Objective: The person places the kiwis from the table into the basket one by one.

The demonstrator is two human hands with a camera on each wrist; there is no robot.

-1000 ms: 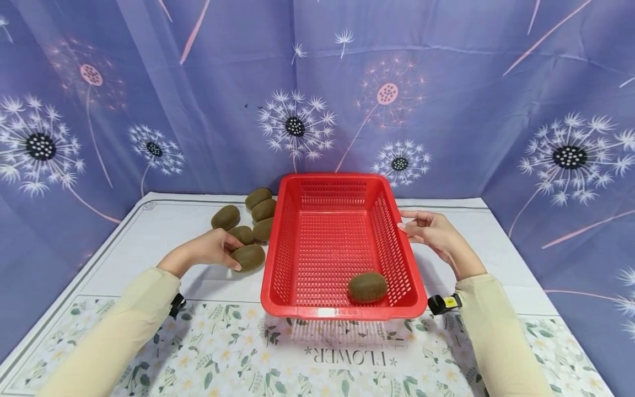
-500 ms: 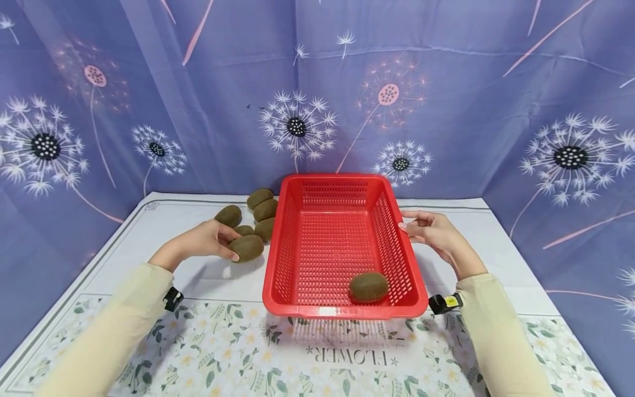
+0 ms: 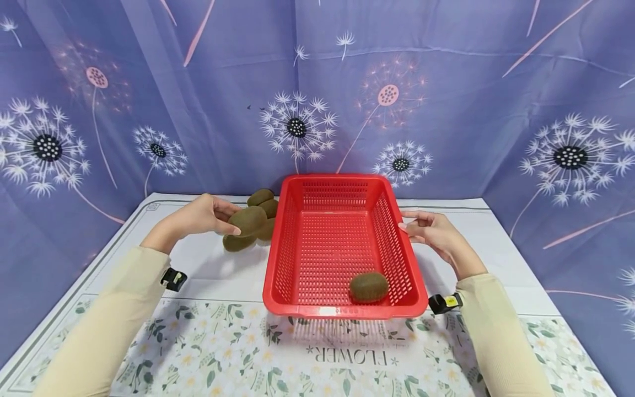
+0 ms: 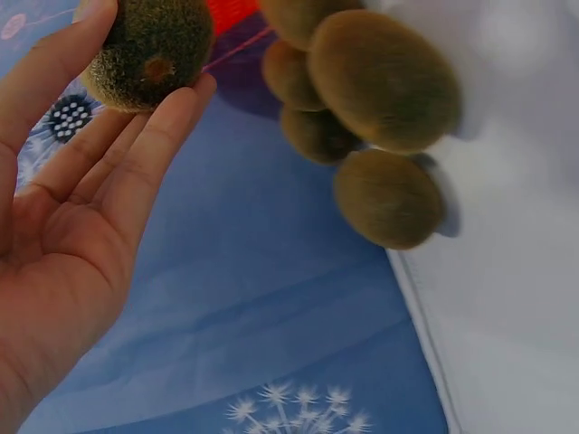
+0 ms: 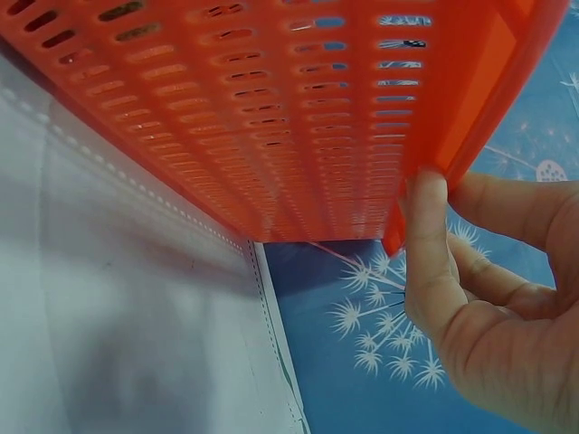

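In the head view my left hand (image 3: 195,219) holds a brown kiwi (image 3: 249,221) between thumb and fingers, raised over a group of kiwis (image 3: 239,242) left of the basket. The left wrist view shows this held kiwi (image 4: 149,54) at the fingertips, apart from the loose ones (image 4: 384,81). At the right side of a red plastic basket (image 3: 342,312), my right hand (image 3: 437,237) pinches the rim. Its thumb (image 5: 427,212) presses the rim in the right wrist view, with fingers on the other side. One kiwi (image 3: 369,287) lies inside the basket, near its front right corner.
The basket stands on a table with a white and floral cover (image 3: 223,342). A purple curtain (image 3: 223,110) with dandelion prints rises behind and at both sides. Further kiwis (image 3: 260,197) lie against the basket's left wall, partly hidden by the held one.
My left hand has picked the front kiwi up from the group and raised it, moving up and away from me. My right hand and the basket have stayed put.
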